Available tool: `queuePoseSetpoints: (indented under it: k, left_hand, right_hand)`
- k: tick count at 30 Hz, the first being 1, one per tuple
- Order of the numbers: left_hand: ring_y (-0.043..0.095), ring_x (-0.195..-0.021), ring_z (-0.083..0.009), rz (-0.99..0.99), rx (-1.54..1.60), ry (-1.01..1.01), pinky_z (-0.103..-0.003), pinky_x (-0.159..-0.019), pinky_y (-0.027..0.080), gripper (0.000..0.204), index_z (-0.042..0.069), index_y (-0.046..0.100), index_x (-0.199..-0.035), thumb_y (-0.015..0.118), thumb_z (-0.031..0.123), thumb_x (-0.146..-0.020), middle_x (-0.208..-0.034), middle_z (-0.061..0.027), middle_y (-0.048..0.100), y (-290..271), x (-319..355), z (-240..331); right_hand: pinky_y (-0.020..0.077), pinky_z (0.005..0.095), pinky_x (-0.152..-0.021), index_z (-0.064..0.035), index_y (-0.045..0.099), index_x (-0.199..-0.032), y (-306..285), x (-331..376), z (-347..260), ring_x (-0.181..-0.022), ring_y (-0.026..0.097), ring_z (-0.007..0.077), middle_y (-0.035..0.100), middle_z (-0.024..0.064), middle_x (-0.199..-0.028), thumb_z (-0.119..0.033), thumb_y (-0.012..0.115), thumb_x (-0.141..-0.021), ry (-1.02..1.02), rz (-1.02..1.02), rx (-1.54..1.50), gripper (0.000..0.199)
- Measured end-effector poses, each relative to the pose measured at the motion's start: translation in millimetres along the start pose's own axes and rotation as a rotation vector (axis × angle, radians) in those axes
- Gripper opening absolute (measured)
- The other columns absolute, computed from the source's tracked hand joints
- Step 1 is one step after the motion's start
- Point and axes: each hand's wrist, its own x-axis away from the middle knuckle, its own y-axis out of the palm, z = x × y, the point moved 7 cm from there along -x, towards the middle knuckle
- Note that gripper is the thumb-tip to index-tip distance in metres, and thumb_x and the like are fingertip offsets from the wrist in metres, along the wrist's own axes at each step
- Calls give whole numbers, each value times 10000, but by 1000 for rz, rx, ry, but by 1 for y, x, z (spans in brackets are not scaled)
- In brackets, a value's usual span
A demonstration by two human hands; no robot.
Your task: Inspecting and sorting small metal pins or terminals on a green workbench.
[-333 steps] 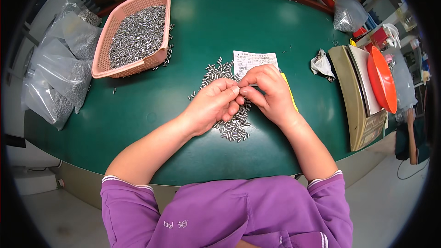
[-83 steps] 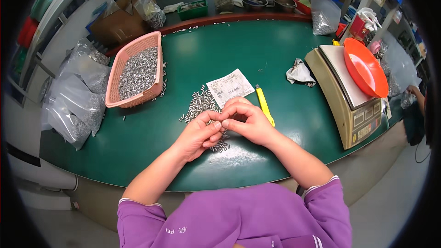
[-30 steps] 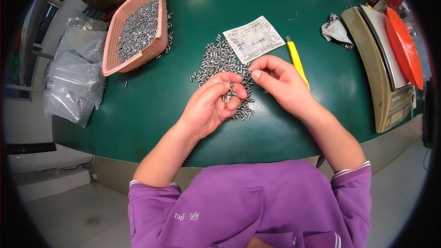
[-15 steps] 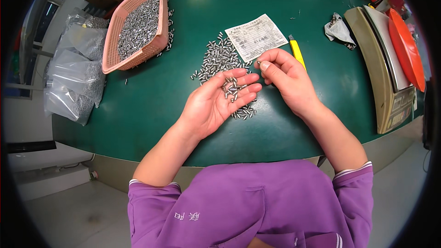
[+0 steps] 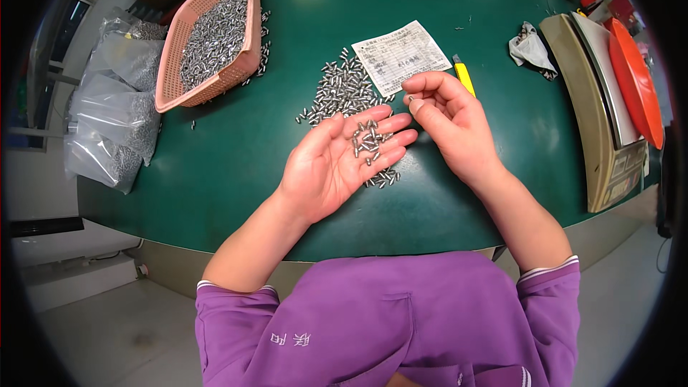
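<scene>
My left hand point(image 5: 319, 165) is palm up, its fingers stretched out. Several small, shiny metal pieces point(image 5: 369, 140), short with pointed ends, lie on its fingers and palm. Close beside it, to the right, my right hand point(image 5: 455, 118) pinches thumb against forefinger on what looks like one such piece, mostly hidden by the fingertips. A loose heap of the same metal pieces point(image 5: 342, 89) lies on the green table just beyond my left hand, which covers part of it. The printed paper sheet point(image 5: 401, 57) touches the heap's right side.
At left a pink plastic basket point(image 5: 168, 79) holds many metal pieces; clear filled bags point(image 5: 118, 115) stand beside it. Right of the paper are a yellow utility knife point(image 5: 464, 77) and a crumpled white bag point(image 5: 529, 50). A scale point(image 5: 573, 100) and a red dish point(image 5: 634, 82) occupy the right edge.
My left hand has flattened slightly, and the pieces on it lie a little more spread out. My right hand has shifted slightly right, still pinching.
</scene>
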Motion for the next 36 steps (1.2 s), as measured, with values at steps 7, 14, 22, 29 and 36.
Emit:
queuePoseSetpoints:
  k: [7,14,22,29,36]
  left_hand:
    - [305,-1253,-367,-12,-15,4,-425,-1045,277,517,-89,203,-1312,219,265,-935,-1341,-266,281,2,1,0]
    - [344,-1236,-343,-14,-6,-5,-426,-1046,277,533,-85,201,-1315,175,297,-945,-1315,-243,338,2,1,0]
    - [442,-1143,-326,-10,-2,10,-430,-1028,304,516,-74,272,-1287,200,309,-948,-1236,-192,412,-1,2,-1]
    - [433,-1157,-268,28,-26,0,-431,-1026,309,519,-67,253,-1300,199,315,-952,-1248,-182,405,-2,0,-4]
    - [420,-1171,-266,-2,-24,-4,-434,-1031,302,523,-62,253,-1302,182,323,-955,-1263,-173,400,0,1,-3]
  right_hand:
    - [476,238,-700,16,506,-1041,1,1,-2,-814,514,78,504,28,-901,-11,494,-821,-17,-8,17,222]
    - [500,231,-647,10,589,-896,7,3,-16,-784,573,128,512,66,-886,61,480,-781,-362,-88,332,166]
    - [446,303,-646,-119,662,-818,19,11,-25,-736,524,203,499,41,-801,26,616,-642,-527,-97,714,233]
    - [438,299,-631,-152,670,-852,32,18,-37,-727,514,191,515,25,-819,-48,640,-646,-634,-162,893,232]
    - [435,300,-624,-147,662,-871,37,23,-42,-715,510,190,507,22,-813,-55,633,-656,-702,-167,924,236]
